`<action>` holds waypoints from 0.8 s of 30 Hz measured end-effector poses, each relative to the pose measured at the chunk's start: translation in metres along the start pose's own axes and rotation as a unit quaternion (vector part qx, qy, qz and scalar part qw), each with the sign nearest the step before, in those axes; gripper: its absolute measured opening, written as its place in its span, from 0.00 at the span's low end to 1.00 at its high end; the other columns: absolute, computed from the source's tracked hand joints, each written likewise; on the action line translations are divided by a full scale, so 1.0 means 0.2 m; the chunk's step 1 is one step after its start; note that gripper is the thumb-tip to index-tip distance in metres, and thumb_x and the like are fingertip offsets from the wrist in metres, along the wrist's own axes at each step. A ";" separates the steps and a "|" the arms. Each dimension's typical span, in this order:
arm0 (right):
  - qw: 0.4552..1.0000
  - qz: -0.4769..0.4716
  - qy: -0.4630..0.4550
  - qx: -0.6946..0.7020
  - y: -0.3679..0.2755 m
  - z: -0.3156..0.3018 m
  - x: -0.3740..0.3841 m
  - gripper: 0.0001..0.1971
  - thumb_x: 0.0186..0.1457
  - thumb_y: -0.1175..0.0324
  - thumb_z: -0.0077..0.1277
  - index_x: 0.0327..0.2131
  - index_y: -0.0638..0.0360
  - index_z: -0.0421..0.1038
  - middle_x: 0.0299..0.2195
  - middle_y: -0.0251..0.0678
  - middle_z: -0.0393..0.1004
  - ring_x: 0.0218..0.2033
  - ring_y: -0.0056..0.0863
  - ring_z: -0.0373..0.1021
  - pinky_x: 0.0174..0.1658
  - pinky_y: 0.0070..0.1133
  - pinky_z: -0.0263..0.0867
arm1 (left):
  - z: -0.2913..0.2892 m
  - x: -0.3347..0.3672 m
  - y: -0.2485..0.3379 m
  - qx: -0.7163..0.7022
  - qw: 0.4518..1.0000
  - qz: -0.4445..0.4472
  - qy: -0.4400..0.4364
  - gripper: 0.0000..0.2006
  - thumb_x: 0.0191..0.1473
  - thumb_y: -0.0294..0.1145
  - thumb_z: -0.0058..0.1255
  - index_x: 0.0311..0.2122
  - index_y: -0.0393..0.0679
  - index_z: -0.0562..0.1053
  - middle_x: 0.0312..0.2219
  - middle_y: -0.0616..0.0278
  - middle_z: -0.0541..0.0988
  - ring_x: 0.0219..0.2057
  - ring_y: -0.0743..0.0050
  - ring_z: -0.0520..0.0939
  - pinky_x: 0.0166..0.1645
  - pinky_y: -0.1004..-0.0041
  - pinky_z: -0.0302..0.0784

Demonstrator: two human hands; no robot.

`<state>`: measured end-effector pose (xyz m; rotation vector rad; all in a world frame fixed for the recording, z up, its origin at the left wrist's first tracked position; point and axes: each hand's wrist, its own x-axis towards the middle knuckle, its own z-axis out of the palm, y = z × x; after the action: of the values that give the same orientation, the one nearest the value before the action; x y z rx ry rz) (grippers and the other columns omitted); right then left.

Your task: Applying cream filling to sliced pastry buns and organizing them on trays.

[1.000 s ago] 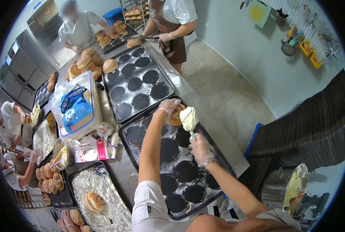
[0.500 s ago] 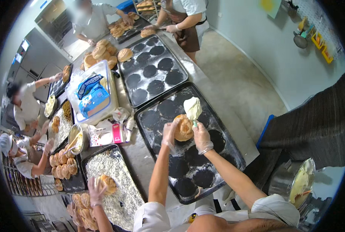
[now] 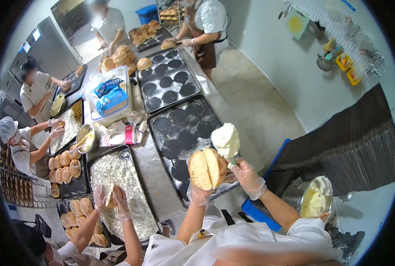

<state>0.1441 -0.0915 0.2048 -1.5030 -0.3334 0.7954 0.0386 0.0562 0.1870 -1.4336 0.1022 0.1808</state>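
Note:
A round bun [image 3: 200, 170], split and spread apart with its pale cut faces up, rests in my left hand [image 3: 199, 195]. My gloved fingers are wrapped round its underside. My right hand [image 3: 248, 178] grips a green-handled spatula [image 3: 233, 162], whose blade is hidden under a big lump of white cream [image 3: 226, 139]. The cream is just right of the bun's upper edge; whether they touch I cannot tell. Both lie above the near end of a dark baking tray [image 3: 167, 141] with round floury marks.
Another marked tray [image 3: 195, 95] lies beyond. Left, a co-worker's gloved hands [image 3: 123, 205] hold a bun over a tray of white crumbs [image 3: 152, 224]. A metal bowl [image 3: 331, 196] of cream stands at my right, near stacked dark trays [image 3: 339, 142]. Several other people work around the table.
The bun has come nearer me and been opened, its cut faces now showing instead of its browned top. The spatula with cream has come along. My view has shifted.

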 end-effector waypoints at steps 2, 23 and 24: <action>0.996 -0.051 -0.030 -0.061 0.01 -0.09 -0.10 0.13 0.68 0.66 0.43 0.49 0.62 0.69 0.42 0.32 0.76 0.37 0.21 0.75 0.36 0.19 0.76 | -0.10 -0.05 -0.05 0.687 0.716 -0.068 -0.105 0.27 0.62 0.53 0.44 0.61 0.53 0.65 0.60 0.67 0.70 0.58 0.63 0.72 0.68 0.55 0.54; 0.570 -0.446 0.151 -0.673 -0.08 -1.11 -1.00 0.17 0.55 0.69 0.52 0.49 0.51 0.73 0.29 0.29 0.70 0.25 0.29 0.70 0.25 0.27 0.67 | -1.16 -0.24 -0.29 0.644 0.761 0.079 -0.012 0.28 0.65 0.56 0.39 0.59 0.45 0.69 0.56 0.55 0.74 0.56 0.54 0.74 0.63 0.49 0.66; 0.575 -0.446 0.153 -0.669 -0.06 -1.12 -1.03 0.17 0.55 0.69 0.52 0.49 0.51 0.73 0.29 0.29 0.70 0.25 0.29 0.70 0.25 0.27 0.67 | -1.18 -0.26 -0.28 0.648 0.758 0.082 -0.010 0.28 0.65 0.56 0.39 0.59 0.45 0.69 0.56 0.55 0.74 0.56 0.54 0.74 0.63 0.49 0.66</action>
<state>0.1473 -0.3922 0.2527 -2.3574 -1.5109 -0.8449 0.0066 -0.1874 0.2189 -0.0142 0.2707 0.2015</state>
